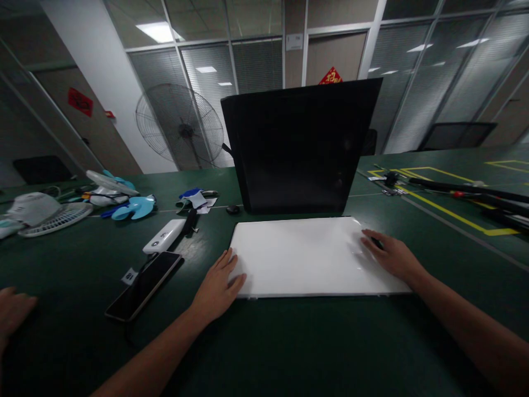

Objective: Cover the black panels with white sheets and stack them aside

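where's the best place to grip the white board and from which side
Probably by its two short side edges, one hand coming in from each side: the white board lies flat and looks wider than deep, so opposite ends should balance it. The left hand is at the left edge, the right hand at the right end.

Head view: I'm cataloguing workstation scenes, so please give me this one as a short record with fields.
Surface: green table
Centre: white panel, lying flat
Behind it: black panel, upright
Left hand: on the white panel's left edge
Right hand: at its right side; grip unclear
Left of panel: dark phone, white device
Far left: another person's hand, partly in view
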The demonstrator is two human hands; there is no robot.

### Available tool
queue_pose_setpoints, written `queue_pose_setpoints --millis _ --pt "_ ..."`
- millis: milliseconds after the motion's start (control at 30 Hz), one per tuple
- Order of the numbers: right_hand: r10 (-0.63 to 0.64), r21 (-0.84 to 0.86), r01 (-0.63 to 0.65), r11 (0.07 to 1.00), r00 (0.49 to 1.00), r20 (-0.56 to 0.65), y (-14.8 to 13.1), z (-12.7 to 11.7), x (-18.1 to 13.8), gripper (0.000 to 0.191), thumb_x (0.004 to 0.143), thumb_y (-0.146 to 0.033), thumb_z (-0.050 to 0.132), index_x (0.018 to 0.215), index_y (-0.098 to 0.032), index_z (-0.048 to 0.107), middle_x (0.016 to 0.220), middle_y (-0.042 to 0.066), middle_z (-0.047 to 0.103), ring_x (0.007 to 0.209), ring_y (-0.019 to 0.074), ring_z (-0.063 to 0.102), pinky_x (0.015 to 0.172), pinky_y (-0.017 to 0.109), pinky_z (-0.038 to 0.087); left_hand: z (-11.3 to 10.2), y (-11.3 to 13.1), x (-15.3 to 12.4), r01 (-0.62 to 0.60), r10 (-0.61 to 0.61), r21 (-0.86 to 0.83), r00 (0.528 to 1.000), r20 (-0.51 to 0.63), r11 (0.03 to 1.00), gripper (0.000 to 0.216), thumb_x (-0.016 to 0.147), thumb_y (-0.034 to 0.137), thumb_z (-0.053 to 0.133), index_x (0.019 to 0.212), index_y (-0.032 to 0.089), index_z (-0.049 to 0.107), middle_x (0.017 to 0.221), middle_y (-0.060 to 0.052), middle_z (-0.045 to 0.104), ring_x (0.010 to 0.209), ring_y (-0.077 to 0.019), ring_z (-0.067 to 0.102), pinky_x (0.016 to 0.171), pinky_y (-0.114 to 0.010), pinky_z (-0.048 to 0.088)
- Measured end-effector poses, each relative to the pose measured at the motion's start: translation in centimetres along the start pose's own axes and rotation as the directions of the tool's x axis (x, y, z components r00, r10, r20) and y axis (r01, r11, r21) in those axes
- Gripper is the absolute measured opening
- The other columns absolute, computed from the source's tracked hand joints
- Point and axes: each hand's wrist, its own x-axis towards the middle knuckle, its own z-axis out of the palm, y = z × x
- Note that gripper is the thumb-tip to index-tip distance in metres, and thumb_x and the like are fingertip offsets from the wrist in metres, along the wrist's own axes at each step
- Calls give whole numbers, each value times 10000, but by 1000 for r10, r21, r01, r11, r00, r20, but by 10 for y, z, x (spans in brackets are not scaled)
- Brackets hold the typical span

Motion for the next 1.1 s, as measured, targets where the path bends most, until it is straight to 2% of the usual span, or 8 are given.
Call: queue_pose_setpoints --millis 267,367,433,500,600,667,800,1100 --pt "-64 0 64 998 997 44 3 8 0 680 959 -626 377 1447 -194 571 1565 110 427 1386 355 476 1170 612 341 1 -1 -1 -4 4 43 1000 -13 999 633 979 477 476 1474 84 510 1613 -186 381 1502 -328 351 1209 -541 339" --pt "-213 -76 212 974 977 -15 -15 1 -10 665 967 -616 415 1471 -203 550 1616 110 340 1500 363 289 1215 648 216 1 0 -1 -18 18 74 1000 -3 997 642 990 472 450 1478 58 496 1610 -208 375 1508 -330 338 1215 -542 328" --pt "-411 -94 411 907 911 21 -38 -6 -22 646 965 -613 475 1505 -261 510 1643 70 294 1532 332 217 1244 614 178 1 2 -1 -26 26 97 1000 7 995 641 996 463 436 1481 47 489 1611 -216 372 1512 -326 331 1219 -528 327" --pt "-583 -13 592 806 796 163 -65 -11 -36 691 935 -630 556 1551 -340 431 1659 26 258 1537 313 208 1254 595 181 1 3 -1 -33 32 116 999 11 993 634 996 457 435 1481 52 489 1610 -215 377 1513 -319 329 1223 -508 327" --pt "-682 135 684 716 647 340 -97 -13 -54 829 876 -667 637 1592 -392 320 1668 15 222 1534 331 206 1246 643 153 2 2 -1 -36 35 130 999 7 991 630 1002 460 426 1484 57 479 1612 -216 373 1516 -318 325 1223 -513 325" --pt "-691 156 688 709 631 352 -106 -11 -59 801 892 -651 629 1588 -388 331 1662 22 238 1528 332 226 1233 663 180 3 2 -1 -34 34 121 999 -1 992 635 1008 467 417 1492 60 462 1613 -214 373 1516 -322 325 1217 -530 330" --pt "-768 89 769 633 609 198 -105 -5 -60 594 938 -511 641 1494 -356 500 1586 39 409 1465 312 377 1179 641 339 2 1 -2 -47 50 97 998 -26 994 640 1001 481 439 1506 86 439 1600 -203 409 1503 -326 355 1203 -538 358" --pt "-947 -56 956 289 276 -165 -111 -2 -69 227 932 -197 665 1157 -179 686 1180 72 713 1091 193 664 902 376 590 2 2 -3 -51 54 89 998 -39 995 607 1007 468 437 1492 103 447 1593 -200 424 1494 -329 373 1196 -542 363"
